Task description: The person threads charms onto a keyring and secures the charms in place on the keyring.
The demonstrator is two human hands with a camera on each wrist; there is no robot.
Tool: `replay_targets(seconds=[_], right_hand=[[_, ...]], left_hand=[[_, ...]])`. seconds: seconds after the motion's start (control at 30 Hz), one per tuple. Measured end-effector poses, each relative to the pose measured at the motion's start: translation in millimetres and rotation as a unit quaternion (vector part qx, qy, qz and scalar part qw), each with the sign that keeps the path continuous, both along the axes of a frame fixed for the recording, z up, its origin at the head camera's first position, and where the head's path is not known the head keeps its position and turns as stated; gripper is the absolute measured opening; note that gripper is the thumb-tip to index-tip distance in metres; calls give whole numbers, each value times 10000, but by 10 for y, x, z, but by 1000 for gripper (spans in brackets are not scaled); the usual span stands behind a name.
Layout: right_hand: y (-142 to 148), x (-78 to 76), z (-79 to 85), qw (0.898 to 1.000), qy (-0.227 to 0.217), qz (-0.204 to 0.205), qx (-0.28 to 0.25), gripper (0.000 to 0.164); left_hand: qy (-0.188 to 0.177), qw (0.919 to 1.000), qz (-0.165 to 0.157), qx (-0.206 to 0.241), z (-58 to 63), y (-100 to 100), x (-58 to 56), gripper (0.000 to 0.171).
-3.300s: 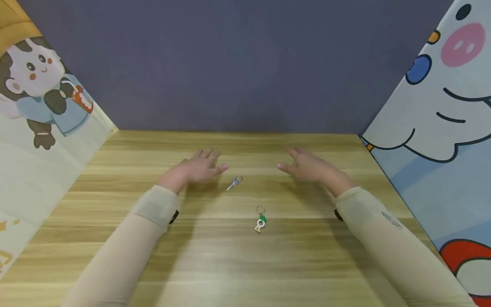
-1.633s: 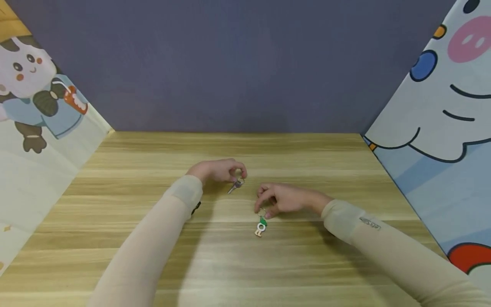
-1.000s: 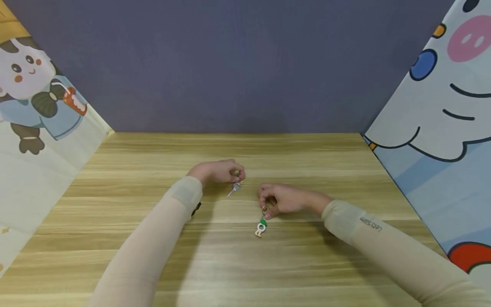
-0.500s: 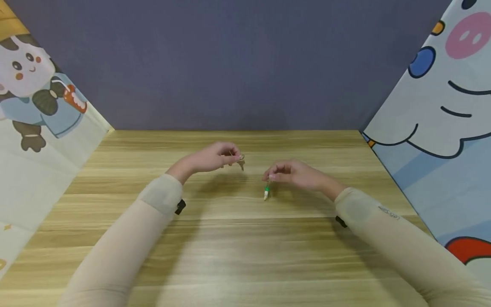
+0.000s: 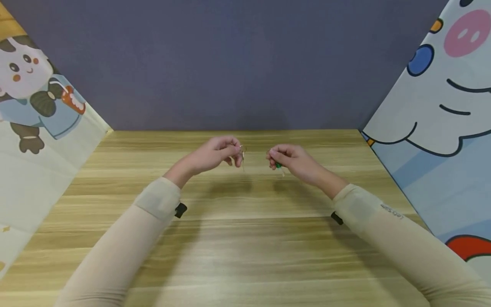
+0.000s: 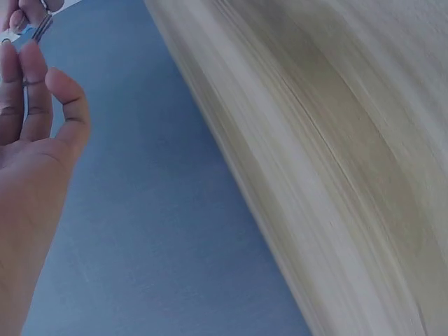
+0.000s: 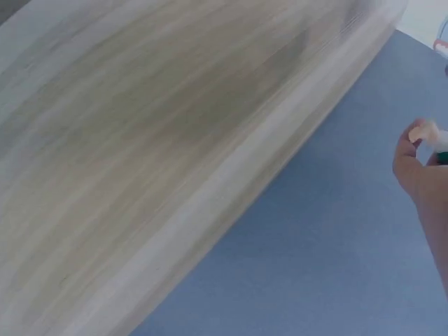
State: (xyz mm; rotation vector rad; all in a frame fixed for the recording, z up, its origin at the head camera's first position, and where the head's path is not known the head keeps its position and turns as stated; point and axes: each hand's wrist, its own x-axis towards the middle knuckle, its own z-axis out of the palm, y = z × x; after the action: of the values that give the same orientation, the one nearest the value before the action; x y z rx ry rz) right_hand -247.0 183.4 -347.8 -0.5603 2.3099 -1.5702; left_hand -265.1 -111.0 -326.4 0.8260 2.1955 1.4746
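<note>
Above the far part of the table, my left hand (image 5: 212, 155) pinches a metal key ring (image 5: 243, 148) between thumb and fingers. The key (image 5: 243, 162) dangles from it, and its toothed blade (image 6: 43, 26) shows at the top corner of the left wrist view. Opposite, my right hand (image 5: 297, 161) pinches a small keychain charm by its ring end. Its green part (image 5: 278, 165) peeks out below the fingers, while pale feet (image 7: 424, 131) show in the right wrist view. The fingers hide most of the charm and its ring. A narrow gap separates the two hands.
The wood-grain table (image 5: 238, 256) stretches beneath both arms. Behind it rises a dark blue-grey wall (image 5: 238, 64). Cartoon-printed panels flank it on the left (image 5: 42, 179) and on the right (image 5: 452, 179).
Both hands, first open over the table, reached down and took the key and the keychain charm. They then lifted both toward the back and turned them; the hands now face each other at similar height.
</note>
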Motion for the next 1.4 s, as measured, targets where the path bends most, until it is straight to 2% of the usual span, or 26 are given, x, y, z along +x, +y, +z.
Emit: replay_targets(seconds=[0.13, 0.3, 0.5, 0.63, 0.77, 0.97, 1.07, 1.17, 1.27, 1.4], right_hand=[[-61, 29, 45, 10000, 45, 14, -10, 34], [-111, 73, 87, 9995, 317, 72, -11, 30], [-187, 114, 140, 9967, 781, -215, -109, 27], [-263, 130, 159, 9959, 841, -329, -69, 26], [-345, 156, 159, 9950, 961, -283, 20, 22], [-457, 196, 142, 9880, 1545, -32, -10, 18], [-483, 197, 121, 9868, 1613, -110, -98, 17], [-483, 204, 106, 9893, 1363, -354, -377, 17], [-476, 214, 88, 9895, 1035, -594, -817, 17], [-486, 216, 60, 9849, 897, -697, -1306, 18]], left_hand=[[-100, 9996, 108, 260, 3, 0, 17, 29], [-69, 9994, 121, 320, 39, 0, 47, 28], [140, 9998, 153, -57, 59, 11, 71, 32], [294, 9989, 226, -295, 53, 24, 97, 41], [458, 9975, 197, -506, 56, 47, 121, 43], [555, 9951, 80, -813, 59, 82, 126, 47], [546, 9961, 162, -679, 56, 99, 141, 34], [553, 9971, 363, -386, 29, 105, 169, 11], [551, 9963, 663, -15, -8, 116, 209, 16], [654, 9922, 956, 466, -54, 143, 250, 16]])
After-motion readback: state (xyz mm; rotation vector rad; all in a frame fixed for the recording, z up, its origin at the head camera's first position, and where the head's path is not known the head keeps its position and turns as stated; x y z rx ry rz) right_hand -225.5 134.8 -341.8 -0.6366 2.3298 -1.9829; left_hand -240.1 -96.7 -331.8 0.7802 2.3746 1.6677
